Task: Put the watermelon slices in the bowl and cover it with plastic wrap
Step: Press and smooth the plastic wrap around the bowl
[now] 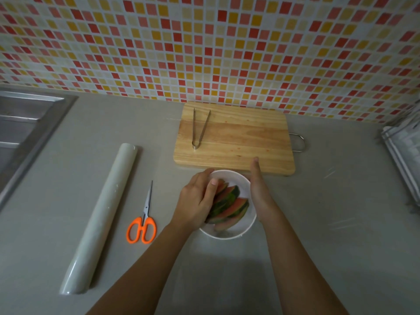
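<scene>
A white bowl [244, 227] sits on the grey counter just in front of the cutting board. Several watermelon slices [229, 204] with green rind lie stacked inside it. My left hand [196, 201] cups the bowl's left rim, with its fingers curled over the slices. My right hand [258, 187] is pressed flat against the bowl's right side, fingers straight and pointing away from me. Faint glints of a thin clear sheet [329, 173] show on the counter around the bowl. The plastic wrap roll [102, 217] lies to the left.
Orange-handled scissors [142, 226] lie between the roll and the bowl. Metal tongs [200, 128] rest on the wooden cutting board [238, 142] behind the bowl. A steel sink [25, 123] is at far left, and a rack [404, 151] at the right edge.
</scene>
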`<state>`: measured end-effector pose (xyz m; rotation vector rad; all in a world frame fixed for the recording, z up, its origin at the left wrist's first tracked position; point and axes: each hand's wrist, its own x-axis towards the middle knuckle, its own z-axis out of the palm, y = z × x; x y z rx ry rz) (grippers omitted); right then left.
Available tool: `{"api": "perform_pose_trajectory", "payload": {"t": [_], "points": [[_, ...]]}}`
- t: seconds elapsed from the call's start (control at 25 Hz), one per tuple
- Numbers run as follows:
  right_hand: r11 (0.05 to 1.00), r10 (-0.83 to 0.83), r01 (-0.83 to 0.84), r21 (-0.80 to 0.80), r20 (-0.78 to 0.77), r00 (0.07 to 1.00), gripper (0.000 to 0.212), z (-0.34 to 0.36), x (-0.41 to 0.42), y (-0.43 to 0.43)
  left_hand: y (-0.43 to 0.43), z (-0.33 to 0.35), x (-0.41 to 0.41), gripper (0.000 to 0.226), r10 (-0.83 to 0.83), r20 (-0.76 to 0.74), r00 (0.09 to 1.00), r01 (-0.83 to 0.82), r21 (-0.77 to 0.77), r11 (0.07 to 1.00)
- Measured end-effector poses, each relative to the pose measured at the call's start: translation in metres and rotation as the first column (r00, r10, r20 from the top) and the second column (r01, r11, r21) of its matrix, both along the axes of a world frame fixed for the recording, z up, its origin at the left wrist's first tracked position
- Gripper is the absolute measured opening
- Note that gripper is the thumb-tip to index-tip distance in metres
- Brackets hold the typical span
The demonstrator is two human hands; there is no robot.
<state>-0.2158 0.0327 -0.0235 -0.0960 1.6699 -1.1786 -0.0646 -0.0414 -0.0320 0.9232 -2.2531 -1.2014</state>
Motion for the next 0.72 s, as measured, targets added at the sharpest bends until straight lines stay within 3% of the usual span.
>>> {"api": "perform_pose_trajectory", "payload": {"t": [0.08, 0.24, 0.36, 0.44, 0.52, 0.6, 0.72], "points": [[0.998, 0.006, 0.000, 0.065, -0.081, 0.997, 0.086, -0.002, 0.000, -0.003, -0.001, -0.001, 0.000, 0.049, 0.003, 0.003, 1.000, -0.003, -0.001, 1.000], [0.990, 0.000, 0.023, 0.141, -0.164, 0.987, 0.049, -0.002, 0.000, -0.002, -0.002, 0.001, -0.003, 0.048, -0.011, -0.023, 1.000, 0.010, -0.019, 1.000], [0.998, -0.013, 0.013, 0.064, 0.004, 1.000, 0.061, 0.001, 0.002, 0.001, -0.004, 0.001, -0.001, 0.042, 0.000, -0.081, 0.997, 0.002, 0.029, 1.000], [0.997, 0.010, 0.004, -0.083, 0.178, 0.984, 0.077, -0.001, 0.000, 0.006, -0.005, 0.000, 0.000, 0.044, 0.050, -0.127, 0.991, -0.028, 0.171, 0.985], [0.979, 0.007, 0.048, -0.200, 0.264, 0.964, 0.085, -0.005, -0.005, 0.012, -0.006, -0.003, -0.002, 0.052, 0.150, -0.216, 0.965, -0.034, 0.463, 0.886], [0.951, -0.120, 0.177, -0.253, 0.225, 0.967, 0.079, -0.012, -0.003, 0.017, -0.005, -0.006, -0.008, 0.052, 0.284, -0.343, 0.895, 0.058, 0.721, 0.691], [0.828, -0.476, 0.445, -0.340, -0.007, 0.880, 0.043, -0.021, 0.008, 0.027, -0.007, -0.005, -0.014, 0.048, 0.464, -0.418, 0.781, 0.154, 0.849, 0.505]]}}
